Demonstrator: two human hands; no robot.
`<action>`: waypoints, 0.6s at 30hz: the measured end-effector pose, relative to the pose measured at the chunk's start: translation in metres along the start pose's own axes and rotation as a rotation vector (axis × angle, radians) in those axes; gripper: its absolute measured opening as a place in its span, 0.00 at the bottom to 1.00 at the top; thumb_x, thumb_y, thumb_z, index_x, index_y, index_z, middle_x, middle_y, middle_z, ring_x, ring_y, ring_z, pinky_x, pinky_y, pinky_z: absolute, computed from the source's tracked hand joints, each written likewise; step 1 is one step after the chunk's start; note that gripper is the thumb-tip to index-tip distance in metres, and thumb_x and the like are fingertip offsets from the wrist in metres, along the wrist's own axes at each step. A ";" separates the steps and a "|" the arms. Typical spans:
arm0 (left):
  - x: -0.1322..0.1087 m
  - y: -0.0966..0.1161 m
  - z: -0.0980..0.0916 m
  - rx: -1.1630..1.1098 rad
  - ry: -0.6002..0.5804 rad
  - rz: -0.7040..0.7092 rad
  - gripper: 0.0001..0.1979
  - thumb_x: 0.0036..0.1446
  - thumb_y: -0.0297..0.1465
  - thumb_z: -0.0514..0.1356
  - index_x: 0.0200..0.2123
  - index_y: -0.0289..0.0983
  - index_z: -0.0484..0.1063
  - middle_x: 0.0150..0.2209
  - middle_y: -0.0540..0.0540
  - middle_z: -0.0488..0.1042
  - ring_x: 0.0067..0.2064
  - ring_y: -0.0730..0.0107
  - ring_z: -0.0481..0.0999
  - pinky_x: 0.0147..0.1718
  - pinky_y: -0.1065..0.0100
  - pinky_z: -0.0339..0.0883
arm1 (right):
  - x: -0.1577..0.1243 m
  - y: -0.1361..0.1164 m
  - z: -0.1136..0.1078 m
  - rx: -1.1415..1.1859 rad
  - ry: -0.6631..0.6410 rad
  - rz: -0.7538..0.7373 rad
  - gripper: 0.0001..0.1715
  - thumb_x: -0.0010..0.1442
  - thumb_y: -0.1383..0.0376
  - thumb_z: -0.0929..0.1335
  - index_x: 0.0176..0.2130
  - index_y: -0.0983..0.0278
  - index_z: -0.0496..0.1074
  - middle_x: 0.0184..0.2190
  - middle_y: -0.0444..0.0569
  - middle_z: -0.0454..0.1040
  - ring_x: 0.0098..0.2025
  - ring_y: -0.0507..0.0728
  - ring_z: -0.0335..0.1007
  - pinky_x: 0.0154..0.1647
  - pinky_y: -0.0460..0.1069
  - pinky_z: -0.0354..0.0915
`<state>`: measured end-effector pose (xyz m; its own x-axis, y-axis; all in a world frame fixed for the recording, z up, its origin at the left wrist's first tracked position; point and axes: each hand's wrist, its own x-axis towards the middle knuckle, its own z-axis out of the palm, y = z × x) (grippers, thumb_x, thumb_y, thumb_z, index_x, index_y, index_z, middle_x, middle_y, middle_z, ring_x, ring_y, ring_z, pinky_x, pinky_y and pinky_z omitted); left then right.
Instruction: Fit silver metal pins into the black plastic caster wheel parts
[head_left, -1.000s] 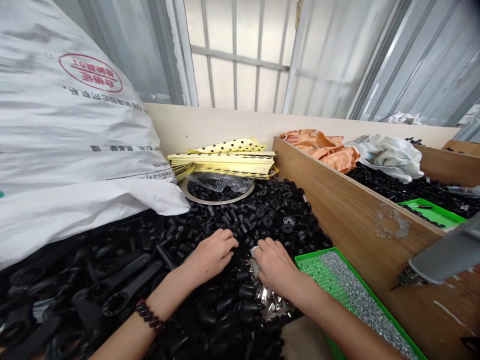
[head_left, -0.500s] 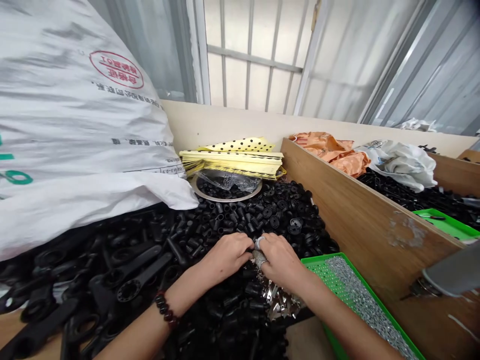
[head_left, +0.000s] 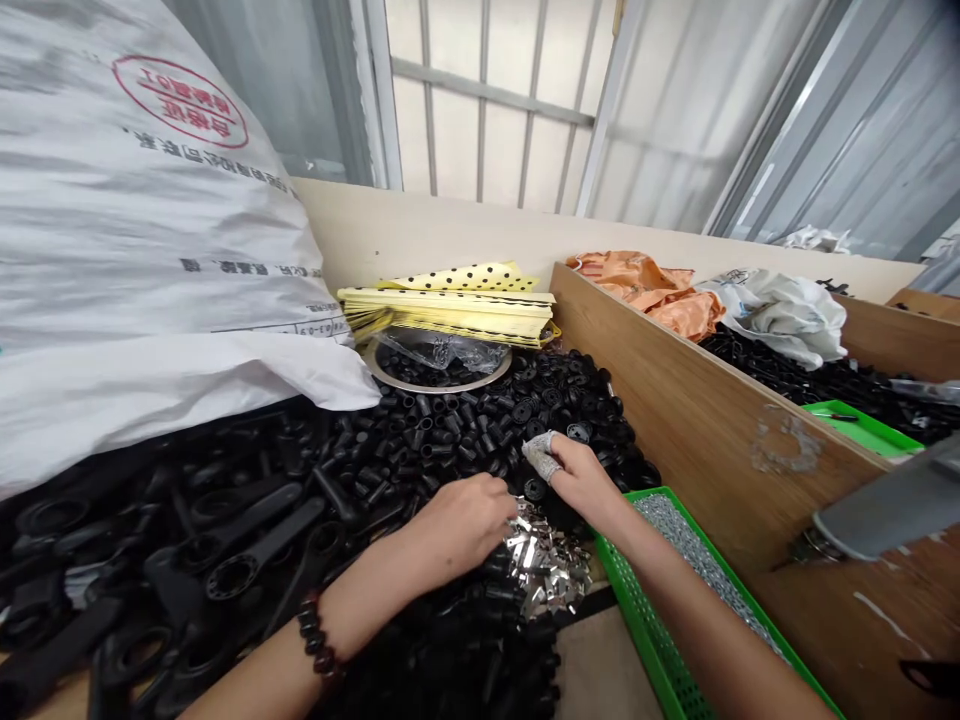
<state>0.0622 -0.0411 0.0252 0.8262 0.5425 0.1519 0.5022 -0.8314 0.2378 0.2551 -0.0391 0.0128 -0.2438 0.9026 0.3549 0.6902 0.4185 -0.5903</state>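
Observation:
My left hand (head_left: 466, 522) lies palm down on a heap of small black plastic tubes (head_left: 435, 440), its fingers curled at the edge of a pile of shiny metal clips (head_left: 546, 566). What those fingers hold, if anything, is hidden. My right hand (head_left: 579, 478) sits further back over black round caps (head_left: 559, 395), with a grey wrap on one fingertip. Its fingers are bent down into the caps, and I cannot see what they grip. A dark bead bracelet (head_left: 315, 640) circles my left wrist.
A big white sack (head_left: 135, 260) fills the left. Long black handles (head_left: 247, 550) lie below it. Behind the tubes are a metal bowl (head_left: 439, 368) and yellow dotted sheets (head_left: 457, 305). A green tray of small screws (head_left: 675, 590) sits by a wooden divider (head_left: 712, 420).
My hands have parted: the right one moved back and to the right onto the round caps, uncovering the metal clips. My left hand slid slightly toward the clips.

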 end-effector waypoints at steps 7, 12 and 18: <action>0.018 0.036 0.025 0.110 -0.154 0.207 0.07 0.55 0.20 0.57 0.31 0.32 0.75 0.30 0.38 0.77 0.34 0.55 0.76 0.32 0.61 0.69 | -0.019 -0.007 -0.013 -0.026 -0.035 -0.007 0.11 0.53 0.77 0.60 0.25 0.63 0.60 0.26 0.41 0.62 0.29 0.51 0.58 0.29 0.46 0.52; 0.019 0.045 0.038 0.088 -0.148 0.181 0.12 0.52 0.13 0.54 0.30 0.31 0.75 0.32 0.35 0.78 0.35 0.54 0.76 0.34 0.59 0.69 | -0.027 -0.006 -0.021 -0.045 -0.027 -0.011 0.12 0.54 0.78 0.59 0.25 0.63 0.60 0.26 0.42 0.62 0.29 0.52 0.58 0.29 0.46 0.53; 0.027 0.031 0.034 -0.209 -0.021 0.002 0.08 0.47 0.17 0.58 0.24 0.34 0.74 0.27 0.42 0.78 0.30 0.60 0.76 0.32 0.63 0.69 | -0.036 -0.010 -0.028 -0.076 -0.005 -0.037 0.11 0.53 0.77 0.58 0.26 0.62 0.59 0.28 0.44 0.63 0.30 0.53 0.60 0.30 0.46 0.56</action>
<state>0.1086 -0.0561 0.0044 0.8336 0.5361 0.1328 0.4383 -0.7885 0.4315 0.2762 -0.0783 0.0260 -0.2738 0.8872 0.3714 0.7300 0.4432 -0.5203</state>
